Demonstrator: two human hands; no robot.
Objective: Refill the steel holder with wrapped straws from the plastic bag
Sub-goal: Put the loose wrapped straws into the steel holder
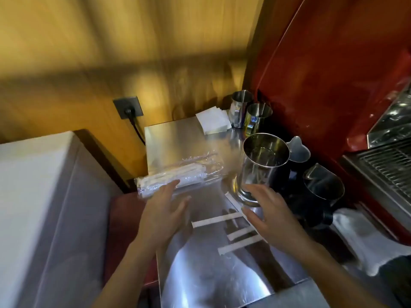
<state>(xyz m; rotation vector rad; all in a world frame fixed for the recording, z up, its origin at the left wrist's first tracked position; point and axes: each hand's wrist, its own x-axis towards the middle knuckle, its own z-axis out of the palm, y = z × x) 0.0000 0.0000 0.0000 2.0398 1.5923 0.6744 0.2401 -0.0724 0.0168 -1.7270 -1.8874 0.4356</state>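
A clear plastic bag [178, 174] full of white wrapped straws lies on its side at the left edge of the steel counter [200, 263]. The tall shiny steel holder [262, 167] stands upright to its right, and it looks empty inside. Several loose wrapped straws [224, 218] lie flat on the counter in front of the holder. My left hand [164, 214] hovers with its fingers spread, the fingertips at the near edge of the bag. My right hand [269, 212] is spread too, just in front of the holder's base and above the loose straws.
Two small steel cups [258, 116] and a stack of white napkins [213, 120] sit at the back. Dark milk pitchers [320, 187] stand right of the holder, beside a red espresso machine [333, 74] with a drip grate. A white cloth [364, 238] lies at right, a white appliance [44, 207] at left.
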